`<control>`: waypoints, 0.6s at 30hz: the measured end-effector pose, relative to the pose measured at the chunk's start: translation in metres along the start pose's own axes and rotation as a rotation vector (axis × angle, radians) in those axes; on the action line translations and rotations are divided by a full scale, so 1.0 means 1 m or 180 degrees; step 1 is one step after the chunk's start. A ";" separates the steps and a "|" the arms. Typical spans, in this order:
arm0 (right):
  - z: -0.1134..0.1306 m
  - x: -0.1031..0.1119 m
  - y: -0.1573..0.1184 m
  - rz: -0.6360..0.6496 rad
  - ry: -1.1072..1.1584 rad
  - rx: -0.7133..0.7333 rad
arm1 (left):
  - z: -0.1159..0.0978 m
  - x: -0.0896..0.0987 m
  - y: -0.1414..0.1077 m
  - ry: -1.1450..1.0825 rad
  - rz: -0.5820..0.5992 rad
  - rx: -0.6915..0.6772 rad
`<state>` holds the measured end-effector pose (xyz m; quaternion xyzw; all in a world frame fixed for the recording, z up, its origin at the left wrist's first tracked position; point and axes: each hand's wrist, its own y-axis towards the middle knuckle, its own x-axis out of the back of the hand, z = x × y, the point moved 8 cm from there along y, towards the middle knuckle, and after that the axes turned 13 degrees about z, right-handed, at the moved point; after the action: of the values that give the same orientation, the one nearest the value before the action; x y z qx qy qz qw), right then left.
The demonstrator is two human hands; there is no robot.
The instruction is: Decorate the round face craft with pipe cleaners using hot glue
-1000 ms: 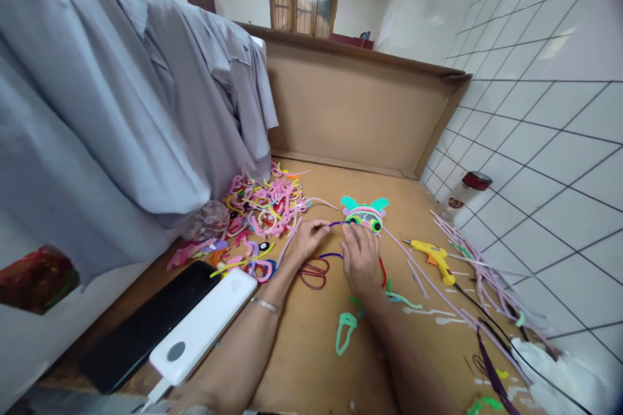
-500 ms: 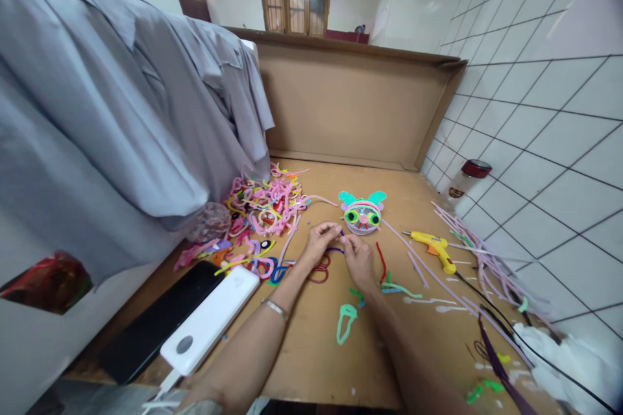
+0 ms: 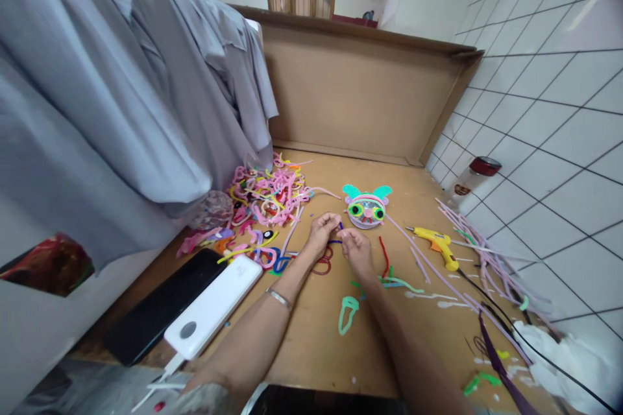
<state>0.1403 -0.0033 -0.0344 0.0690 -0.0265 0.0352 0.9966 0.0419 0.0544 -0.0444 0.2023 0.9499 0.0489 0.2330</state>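
Both hands meet over the middle of the brown table. Closed at the fingertips, my left hand [image 3: 323, 233] pinches a short dark blue stem [image 3: 341, 225]. My right hand [image 3: 357, 248] is closed on the lower end of the same blue stem. Just behind the hands sits a round animal face [image 3: 366, 210] with turquoise ears, green-rimmed eyes and a pink nose. Partly hidden under my left wrist are dark red loops [image 3: 322, 264]. A red stem [image 3: 384, 255] lies right of my right hand, and a light green loop [image 3: 347, 316] lies nearer the front.
A heap of pink and yellow stems [image 3: 275, 194] lies back left, with a white power bank [image 3: 214, 307] and a black slab [image 3: 163, 307] before it. On the right are a yellow glue gun [image 3: 438, 246], lilac stems [image 3: 487, 253], a lidded jar [image 3: 472, 178] and white tissue [image 3: 564, 356].
The camera view has shifted a little. My hands still pinch the blue stem, which now shows more upright between the fingertips.
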 end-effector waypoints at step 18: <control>-0.007 -0.001 -0.002 -0.0015 0.1155 -0.0293 | 0.005 -0.015 -0.001 -0.0286 0.0574 0.0304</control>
<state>0.1400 -0.0047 -0.0416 0.0160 0.1523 0.0434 0.9872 0.0561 0.0475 -0.0429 0.2998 0.9177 0.0152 0.2602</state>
